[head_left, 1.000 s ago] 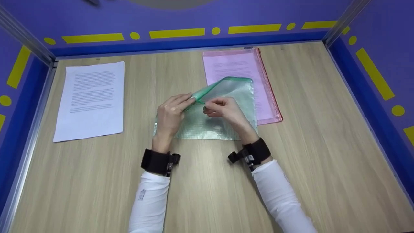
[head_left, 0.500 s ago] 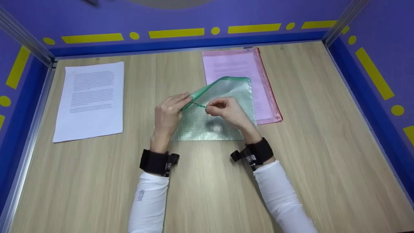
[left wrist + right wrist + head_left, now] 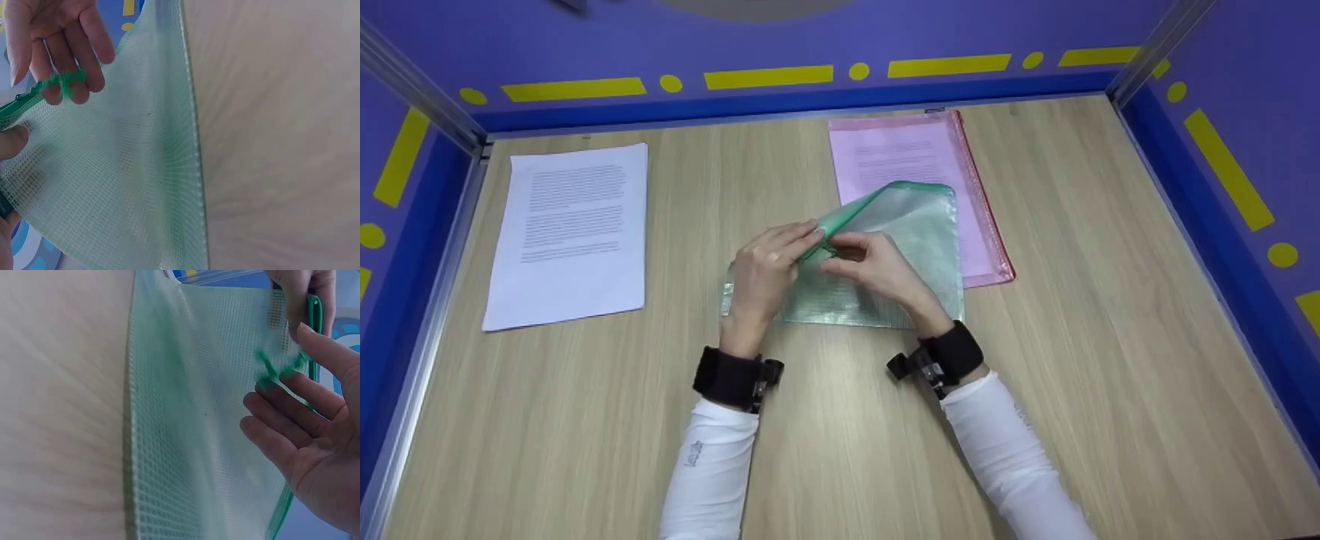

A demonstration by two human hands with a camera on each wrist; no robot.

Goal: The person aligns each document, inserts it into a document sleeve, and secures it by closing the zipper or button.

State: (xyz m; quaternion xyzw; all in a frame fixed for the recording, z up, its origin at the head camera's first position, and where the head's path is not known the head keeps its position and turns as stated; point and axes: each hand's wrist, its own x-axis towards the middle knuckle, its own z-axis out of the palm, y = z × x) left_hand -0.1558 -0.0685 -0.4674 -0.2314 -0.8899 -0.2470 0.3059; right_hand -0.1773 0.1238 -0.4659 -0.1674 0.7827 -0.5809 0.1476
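A translucent green mesh zipper pouch [image 3: 870,304] lies in the middle of the table, its far edge lifted and folded over. My left hand [image 3: 769,262] grips that green zipper edge [image 3: 21,103], thumb on the near side. Close beside it is my right hand [image 3: 877,266], palm facing the left hand. In the right wrist view its fingers [image 3: 295,410] are loosely extended and the thumb stands apart from them. A frayed green cord [image 3: 266,363] at the zipper lies against the right fingertips, not pinched.
A pink zipper pouch [image 3: 986,259] with printed paper inside lies behind and right, partly under the green one. Printed white sheets [image 3: 570,225] are at the table's left. Purple-blue panels [image 3: 780,45] wall the back and sides.
My right hand has loosened its pinch on the green cord and moved slightly left toward the zipper. The green pouch and my left hand have shifted a little to the right.
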